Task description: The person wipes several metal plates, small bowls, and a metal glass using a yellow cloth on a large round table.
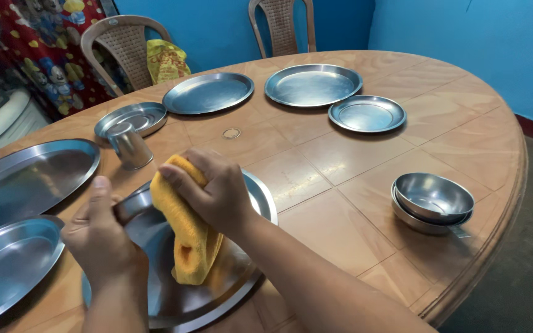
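Fingers (183, 176) grip yellow cloth (186, 246) | round wooden table (353, 185) | blue walls (464, 43)

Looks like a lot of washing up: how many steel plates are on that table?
7 plates: two at far centre, a smaller one right of them, one behind the tumbler, two at left, one beneath the hands. None seems hidden.

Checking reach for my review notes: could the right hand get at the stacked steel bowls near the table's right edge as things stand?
Probably yes. The right hand is full of the yellow cloth, but only bare table lies between it and the stacked bowls, on that arm's own side.
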